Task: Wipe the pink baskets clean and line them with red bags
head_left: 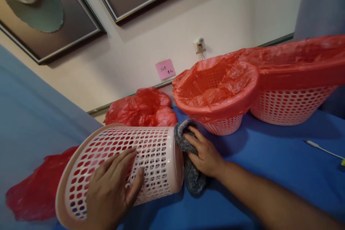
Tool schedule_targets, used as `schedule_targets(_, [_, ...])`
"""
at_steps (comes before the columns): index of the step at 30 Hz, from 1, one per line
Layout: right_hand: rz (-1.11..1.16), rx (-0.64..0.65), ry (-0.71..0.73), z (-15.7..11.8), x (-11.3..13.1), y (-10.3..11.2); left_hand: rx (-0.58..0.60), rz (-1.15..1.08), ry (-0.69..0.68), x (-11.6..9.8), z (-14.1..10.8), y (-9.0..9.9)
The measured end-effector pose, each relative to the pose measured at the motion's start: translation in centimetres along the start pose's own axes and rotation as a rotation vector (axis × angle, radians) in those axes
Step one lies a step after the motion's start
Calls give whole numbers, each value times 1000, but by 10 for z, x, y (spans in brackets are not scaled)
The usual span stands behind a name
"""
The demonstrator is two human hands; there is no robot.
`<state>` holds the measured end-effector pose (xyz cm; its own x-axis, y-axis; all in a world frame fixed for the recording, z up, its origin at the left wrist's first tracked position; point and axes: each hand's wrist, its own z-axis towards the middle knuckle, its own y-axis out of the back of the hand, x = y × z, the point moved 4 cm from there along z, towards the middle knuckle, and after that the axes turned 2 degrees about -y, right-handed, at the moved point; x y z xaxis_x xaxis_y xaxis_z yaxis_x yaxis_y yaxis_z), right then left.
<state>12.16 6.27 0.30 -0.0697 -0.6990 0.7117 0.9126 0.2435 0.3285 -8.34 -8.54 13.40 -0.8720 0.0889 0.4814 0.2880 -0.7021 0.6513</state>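
Note:
A pale pink perforated plastic basket [151, 165] lies on its side, its wide mouth facing left and its base facing right. My left hand [115, 183] rests against the basket's side with its fingers stretched out and the thumb apart. At the base end, my right hand [206, 152] grips a dark grey fluffy cloth [195, 178] and presses it to the rim of the base. Part of the cloth hangs below the fingers. A red plastic bag [40, 187] spreads out by the basket's mouth, partly hidden behind it.
Crumpled red bags [142, 107] lie behind the basket. Two upright baskets with red liners, a smaller one [223, 125] and a larger one [285, 106], stand at the back right. A white cable [320, 146] lies on the blue tabletop [269, 158]. A pink note [165, 69] and socket [199, 46] are on the wall.

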Motion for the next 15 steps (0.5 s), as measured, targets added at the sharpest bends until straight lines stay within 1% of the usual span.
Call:
schedule_targets(1, [-7, -3, 15, 0, -1, 0, -16, -21, 5, -1, -5, 1])
schedule_targets(2, [-11, 15, 88, -1, 2, -1, -34, -42, 3, -1, -9, 2])
schedule_targets(5, [-19, 117, 468, -13, 23, -6, -64, -105, -11, -1, -20, 5])
schedule_targets(6, [-19, 138, 557, -17, 29, -8, -66, -123, -12, -1, -23, 5])
schedule_targets(7, [-16, 144, 590, -19, 32, -10, -66, -138, -7, -1, -26, 6])
schedule_targets(8, [-8, 136, 563, -18, 33, -10, -68, -151, 3, -2, -28, 6])
schedule_targets(9, [0, 115, 484, -15, 30, -10, -67, -162, 12, -2, -31, 7])
schedule_targets(12, [2, 23, 119, -2, 10, -6, -87, -189, 39, -5, -37, 9])
schedule_targets(13, [-8, 5, 30, 1, 5, -3, -96, -196, 53, -6, -39, 9])
schedule_targets(14, [-13, -3, -7, 2, 2, -1, -103, -200, 68, -7, -40, 9])
schedule_targets(15, [-9, 8, 6, 2, 3, 0, -115, -202, 78, -8, -41, 10])
